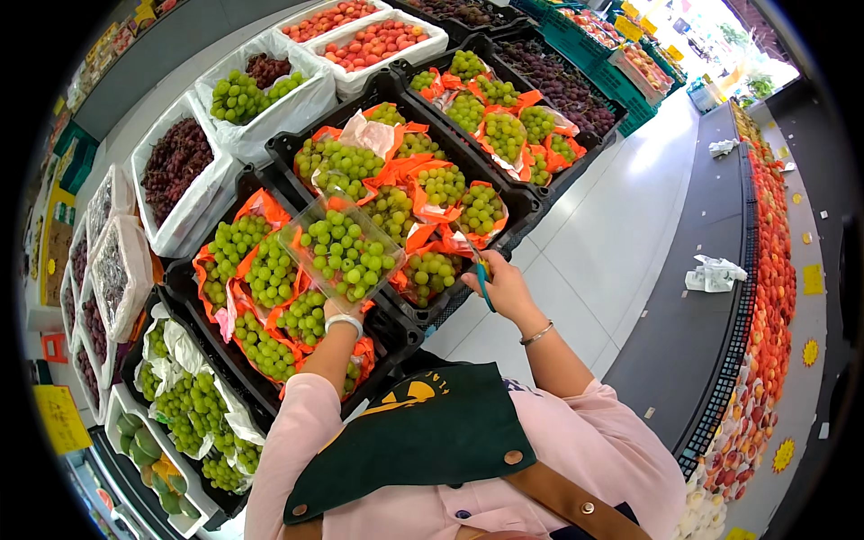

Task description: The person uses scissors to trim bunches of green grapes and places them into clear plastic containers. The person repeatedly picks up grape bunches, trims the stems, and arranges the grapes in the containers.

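Observation:
A clear plastic punnet (343, 255) filled with green grapes (347, 253) is tilted above the black crates. My left hand (343, 309) is at its near edge, mostly hidden beneath it, and holds it. My right hand (503, 283) holds scissors with teal handles (483, 287); their blades point over the green grape bunches (432, 273) at the near corner of the middle crate. Orange and white paper wraps the bunches in that black plastic crate (526, 223). Another black crate (398, 337) of wrapped green grapes lies under and around my left forearm.
White-lined boxes of red grapes (177, 162) and plums or similar red fruit (374, 44) stand beyond and left. Dark grapes (557, 81) fill a crate at the back. Tiled floor (574, 270) separates the crates from a dark counter (682, 270) at right, bearing plastic bags (715, 275).

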Available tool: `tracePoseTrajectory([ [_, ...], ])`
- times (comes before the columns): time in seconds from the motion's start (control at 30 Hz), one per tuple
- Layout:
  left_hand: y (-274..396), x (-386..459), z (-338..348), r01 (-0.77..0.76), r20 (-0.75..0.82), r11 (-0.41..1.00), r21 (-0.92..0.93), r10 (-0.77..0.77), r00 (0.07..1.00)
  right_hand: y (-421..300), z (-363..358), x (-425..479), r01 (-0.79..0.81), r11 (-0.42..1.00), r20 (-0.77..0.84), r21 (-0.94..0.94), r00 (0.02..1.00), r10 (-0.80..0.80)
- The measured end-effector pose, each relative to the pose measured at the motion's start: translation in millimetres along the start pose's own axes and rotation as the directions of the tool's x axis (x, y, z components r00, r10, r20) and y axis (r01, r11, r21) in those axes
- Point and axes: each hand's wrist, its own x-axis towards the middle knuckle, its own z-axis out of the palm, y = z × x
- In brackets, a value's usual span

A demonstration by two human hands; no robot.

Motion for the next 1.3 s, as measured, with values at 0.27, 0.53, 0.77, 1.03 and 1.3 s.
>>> tracePoseTrajectory([
  [0.27,12,-39,-57,-0.238,0.142,0.954,0.181,0.214,0.966,3,-2,11,0.0,0.999,0.045,0.043,0.999,-0.002],
  [0.53,-9,-93,-93,-0.121,-0.353,0.9,-0.419,-0.039,0.935,-2,25,31,0.126,0.983,0.038,0.136,0.991,-0.132],
  [0.77,20,-50,-126,-0.214,-0.392,0.746,-0.63,-0.068,0.917,-17,46,40,0.163,0.965,0.125,0.203,0.974,-0.191],
  [1.03,-125,-80,-100,0.064,-0.35,0.567,-0.821,-0.589,0.729,-35,50,30,0.148,0.969,0.129,0.196,0.976,-0.175],
  [1.3,-168,-141,-52,0.133,0.089,-0.008,-0.991,-0.785,0.613,-64,72,14,0.148,0.967,0.18,0.21,0.966,-0.187],
])
